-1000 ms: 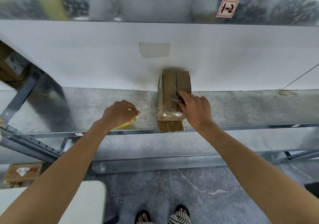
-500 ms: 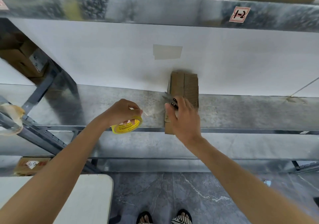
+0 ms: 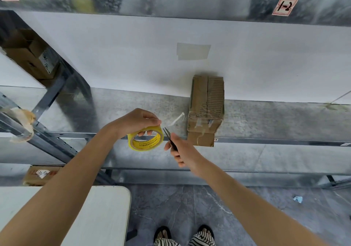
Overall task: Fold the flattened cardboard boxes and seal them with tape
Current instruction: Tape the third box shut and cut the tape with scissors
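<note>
A small folded cardboard box [image 3: 207, 111] lies on the metal shelf [image 3: 133, 109], its near end over the shelf's front edge, with clear tape across it. A loose strip of clear tape [image 3: 177, 119] sticks out from the box's left side. My left hand [image 3: 136, 122] grips a yellow tape roll [image 3: 145, 140] held up in front of the shelf edge. My right hand [image 3: 179, 151] holds small black scissors [image 3: 169, 136], their tips open and pointing up between the roll and the box.
A white board [image 3: 171, 56] backs the shelf, with a taped patch [image 3: 192, 51] on it. More cardboard boxes [image 3: 28, 56] sit behind the rack at left. A white table [image 3: 98, 213] stands at lower left. My feet [image 3: 184, 236] are on the grey floor.
My right hand has left the box and come back toward me with the scissors. My left hand has lifted the tape roll off the shelf and moved it right, away from the box.
</note>
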